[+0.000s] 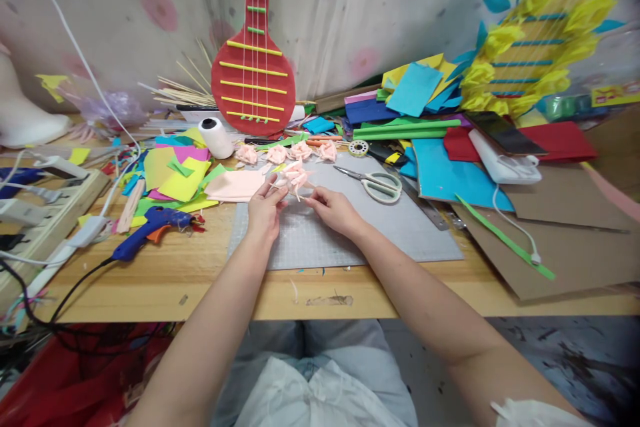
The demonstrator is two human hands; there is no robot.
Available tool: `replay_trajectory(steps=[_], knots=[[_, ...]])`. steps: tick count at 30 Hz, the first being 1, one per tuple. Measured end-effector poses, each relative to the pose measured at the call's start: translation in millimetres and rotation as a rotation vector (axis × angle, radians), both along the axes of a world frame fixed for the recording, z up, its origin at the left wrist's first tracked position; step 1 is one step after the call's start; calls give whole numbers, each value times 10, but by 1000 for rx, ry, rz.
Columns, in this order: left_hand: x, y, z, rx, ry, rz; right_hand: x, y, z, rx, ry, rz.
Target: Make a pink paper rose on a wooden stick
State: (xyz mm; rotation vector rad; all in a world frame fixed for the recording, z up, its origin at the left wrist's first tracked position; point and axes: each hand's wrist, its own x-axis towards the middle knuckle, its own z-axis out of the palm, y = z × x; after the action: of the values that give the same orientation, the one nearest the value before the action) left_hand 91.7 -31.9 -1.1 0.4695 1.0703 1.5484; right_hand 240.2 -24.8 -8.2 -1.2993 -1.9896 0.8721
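My left hand (265, 210) pinches a pale pink crepe-paper flower (296, 177) by its lower side, above the grey cutting mat (310, 240). Close to the flower's base, the fingertips of my right hand (333, 209) are pressed together. Something thin and pale seems to run between them and the flower, too fine to make out. Behind it, several finished pink paper flowers (277, 155) lie in a row, and a pink paper sheet (237, 185) rests to their left. Scissors (375, 185) with pale handles lie on the mat, right of my hands.
A blue hot glue gun (153, 230) lies at the left, near a power strip (55, 227). A white thread spool (216, 138) stands before a red paper instrument (253, 83). Coloured paper scraps (187, 177) and brown cardboard (555, 240) flank the mat.
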Motion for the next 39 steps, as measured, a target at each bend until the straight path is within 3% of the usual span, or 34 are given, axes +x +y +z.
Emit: replay_trajectory(steps=[20,30,39], knots=[[-35,43,48,-52,-139,122,-34,-34,-23,86,-20,39],[-60,50,16,-50,-122,86,-42,-27,-64,86,79,43],[-31,43,30,-34,-163,14,-32,-11,-25,72,-29,-5]])
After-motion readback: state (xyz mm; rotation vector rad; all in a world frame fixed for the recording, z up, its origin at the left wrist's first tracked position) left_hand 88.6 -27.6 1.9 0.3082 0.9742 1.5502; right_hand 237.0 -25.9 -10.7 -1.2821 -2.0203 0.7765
